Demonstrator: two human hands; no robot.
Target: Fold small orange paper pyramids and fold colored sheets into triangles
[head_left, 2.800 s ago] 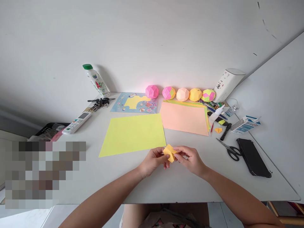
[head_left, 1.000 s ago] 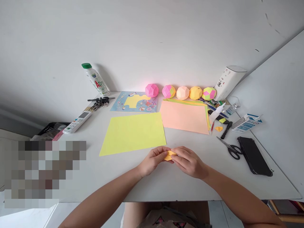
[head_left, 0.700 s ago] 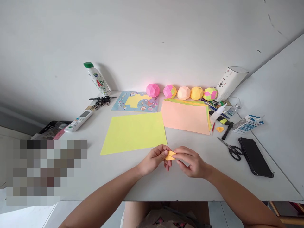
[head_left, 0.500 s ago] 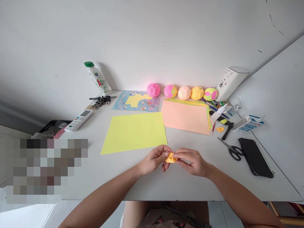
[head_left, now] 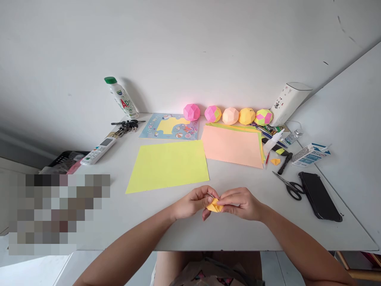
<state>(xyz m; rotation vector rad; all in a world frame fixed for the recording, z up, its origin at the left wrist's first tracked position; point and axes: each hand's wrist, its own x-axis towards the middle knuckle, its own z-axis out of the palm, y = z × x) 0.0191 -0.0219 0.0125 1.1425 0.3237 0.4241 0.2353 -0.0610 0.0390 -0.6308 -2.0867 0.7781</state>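
Observation:
Between my hands, above the front part of the white table [head_left: 125, 222], is a small folded piece of orange paper [head_left: 214, 205]. My left hand [head_left: 195, 203] pinches its left side between thumb and fingers. On its right side, the fingers and thumb of my right hand [head_left: 240, 203] are closed on the paper, hiding that edge. A yellow-green paper sheet [head_left: 169, 167] lies just beyond my hands. Off to the right, a similar small folded orange piece [head_left: 275, 161] rests on the table.
Several faceted paper balls, one of them pink [head_left: 191, 112], line the wall. Peach paper [head_left: 233, 147] lies before them. Scissors [head_left: 290, 186], a phone [head_left: 320, 196], a glue bottle [head_left: 274, 140] and a small carton [head_left: 311, 154] are at right. A bottle [head_left: 122, 99] and remote [head_left: 99, 151] stand left.
My hands and the folded orange paper have come slightly closer to me. My right fingers have pressed in over the paper's right side. Other things lie as before.

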